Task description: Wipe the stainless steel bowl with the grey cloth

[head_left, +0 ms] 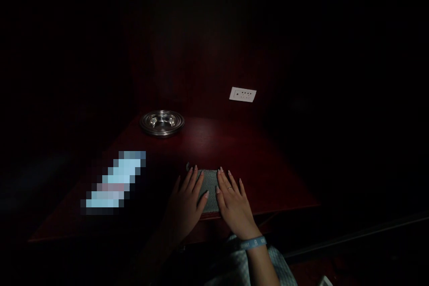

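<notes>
In a very dark room both my hands lie flat on a small grey folded cloth (208, 183) near the front edge of a dark red wooden table (234, 152). My left hand (186, 201) covers the cloth's left side, fingers stretched out. My right hand (234, 203) presses the right side, fingers spread; it wears a ring and a blue wristband. Neither hand grips anything.
A shiny round metal dish (162, 122) stands at the table's far left corner. A white wall socket plate (243, 94) sits on the dark wall behind. A blurred pale oblong item (115, 183) lies on the table's left. The surroundings are too dark to read.
</notes>
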`<state>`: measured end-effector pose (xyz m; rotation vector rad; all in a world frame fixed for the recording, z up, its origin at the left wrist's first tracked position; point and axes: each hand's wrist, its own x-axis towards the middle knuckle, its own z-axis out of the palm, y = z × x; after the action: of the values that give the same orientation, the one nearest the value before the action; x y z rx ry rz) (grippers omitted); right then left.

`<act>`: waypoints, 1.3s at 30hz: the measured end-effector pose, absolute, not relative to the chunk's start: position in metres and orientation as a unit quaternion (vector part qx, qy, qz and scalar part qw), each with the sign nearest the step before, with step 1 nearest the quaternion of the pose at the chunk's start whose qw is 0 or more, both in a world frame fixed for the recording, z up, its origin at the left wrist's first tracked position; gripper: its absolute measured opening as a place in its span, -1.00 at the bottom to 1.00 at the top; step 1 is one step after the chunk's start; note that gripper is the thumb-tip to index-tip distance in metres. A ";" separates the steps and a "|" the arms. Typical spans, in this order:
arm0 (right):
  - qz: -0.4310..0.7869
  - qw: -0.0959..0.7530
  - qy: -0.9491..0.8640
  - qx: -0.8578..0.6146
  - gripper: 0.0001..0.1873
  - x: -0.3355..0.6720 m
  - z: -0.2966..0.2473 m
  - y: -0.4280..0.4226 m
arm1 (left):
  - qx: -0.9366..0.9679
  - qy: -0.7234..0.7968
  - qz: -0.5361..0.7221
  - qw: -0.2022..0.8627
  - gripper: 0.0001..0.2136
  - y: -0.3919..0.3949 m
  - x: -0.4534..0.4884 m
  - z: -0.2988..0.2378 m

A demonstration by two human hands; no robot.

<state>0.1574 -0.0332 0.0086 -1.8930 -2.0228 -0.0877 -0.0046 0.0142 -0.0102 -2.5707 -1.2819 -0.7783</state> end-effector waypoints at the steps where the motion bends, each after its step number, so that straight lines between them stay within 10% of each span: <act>1: -0.030 0.186 -0.718 -0.670 -0.46 0.158 0.009 -0.033 | -0.861 -0.428 -0.262 0.080 -0.52 0.014 -0.005 -0.010; 39: -0.023 0.198 -0.767 -0.610 -0.47 0.163 0.021 -0.034 | -0.892 -0.373 -0.250 0.063 -0.51 0.018 -0.009 -0.001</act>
<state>0.1629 -0.0342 0.0207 -1.7063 -2.1460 -0.0653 -0.0092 0.0178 -0.0014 -2.6944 -1.1266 -0.7542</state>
